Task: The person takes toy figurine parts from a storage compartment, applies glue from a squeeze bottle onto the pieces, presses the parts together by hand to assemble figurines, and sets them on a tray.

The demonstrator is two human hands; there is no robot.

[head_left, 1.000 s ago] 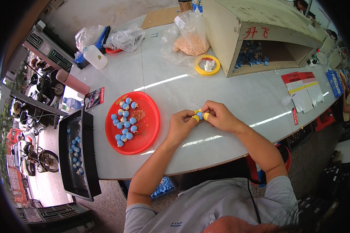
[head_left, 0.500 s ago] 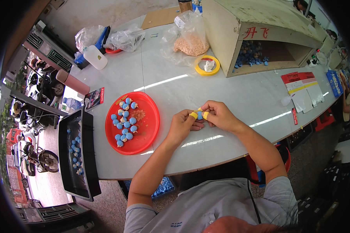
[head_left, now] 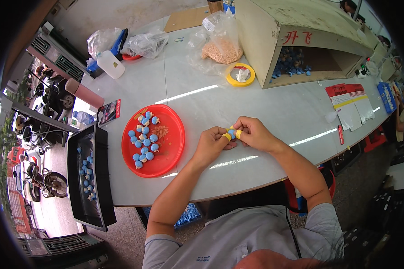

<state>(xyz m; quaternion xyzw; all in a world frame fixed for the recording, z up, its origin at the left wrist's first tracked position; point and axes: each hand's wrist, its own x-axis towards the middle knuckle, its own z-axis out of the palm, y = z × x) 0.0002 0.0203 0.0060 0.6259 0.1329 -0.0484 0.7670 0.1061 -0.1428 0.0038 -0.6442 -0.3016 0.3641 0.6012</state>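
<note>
My left hand (head_left: 211,144) and my right hand (head_left: 252,132) meet over the white table (head_left: 274,107), fingertips pinched together on one small blue round piece (head_left: 231,133). Yellow tape wraps a fingertip on each hand. To the left stands a red round tray (head_left: 169,152) holding several of the same blue pieces (head_left: 144,141) and a small heap of orange bits (head_left: 159,131).
A black bin (head_left: 104,197) with more blue pieces hangs off the table's left edge. Behind lie a yellow tape roll (head_left: 240,75), a clear bag of tan pellets (head_left: 221,47), a big cardboard box (head_left: 274,31) with blue pieces inside, plastic bags, a white bottle, and papers at right.
Both hands stay in the same spot; only the fingers have shifted slightly around the small blue piece.
</note>
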